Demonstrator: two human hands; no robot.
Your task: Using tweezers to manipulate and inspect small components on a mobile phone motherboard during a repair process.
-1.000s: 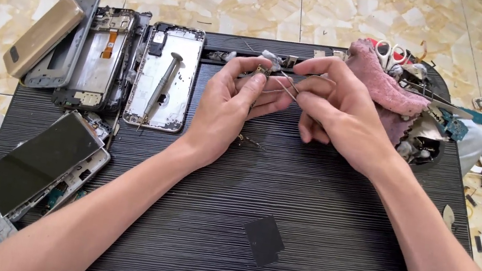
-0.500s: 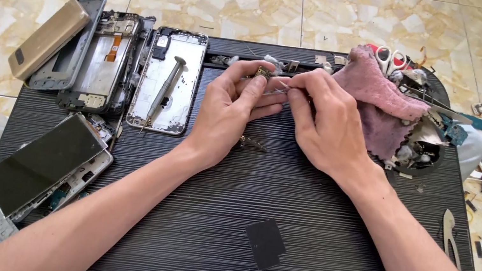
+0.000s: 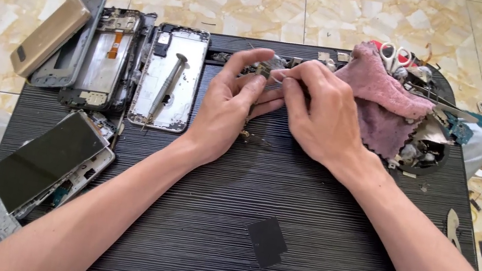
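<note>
On the far left of your black ribbed mat (image 3: 172, 247), a gold phone back (image 3: 49, 34) leans on stacked phone frames (image 3: 105, 59); the open silver phone shell (image 3: 170, 76) beside them holds a screwdriver (image 3: 164, 88). At centre, your left hand (image 3: 229, 108), fingers loosely spread, and your right hand (image 3: 319, 112) together pinch a small phone part (image 3: 262, 68) above the mat's far edge. On the right, a round dark tray (image 3: 427, 162) holds a pink cloth (image 3: 381, 106), scissors (image 3: 392, 53) and loose parts.

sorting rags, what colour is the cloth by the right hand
Dusty pink, seen in the head view: the cloth lies beside the right hand.
</note>
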